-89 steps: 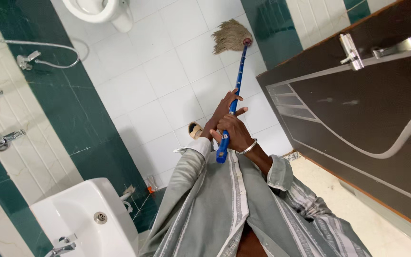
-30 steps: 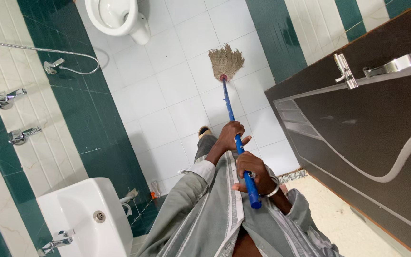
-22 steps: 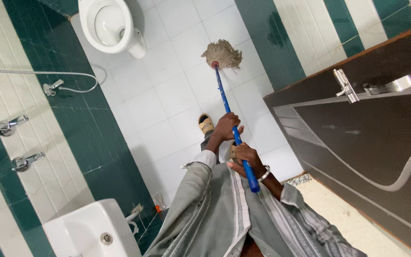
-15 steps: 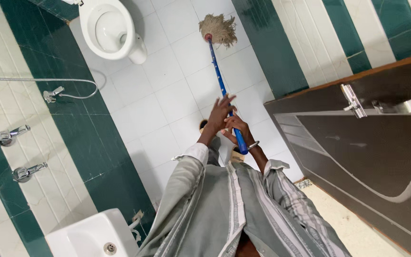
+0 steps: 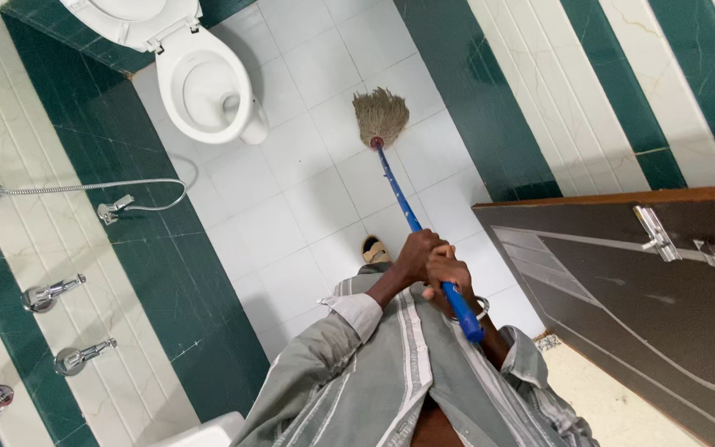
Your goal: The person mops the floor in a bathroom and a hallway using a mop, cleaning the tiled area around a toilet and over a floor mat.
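Both hands grip a blue mop handle [image 5: 411, 217], the left hand [image 5: 415, 253] just ahead of the right hand [image 5: 450, 273]. The mop head [image 5: 380, 114] rests on the white floor [image 5: 308, 190], far from them, near a toilet [image 5: 200, 79].

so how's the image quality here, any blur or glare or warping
Head view: even, soft light, no hard shadows; faint sheen on the green wall tiles. The mop head, both hands on the blue handle and the toilet are sharp. Wide lens tilts the frame and slants the door.
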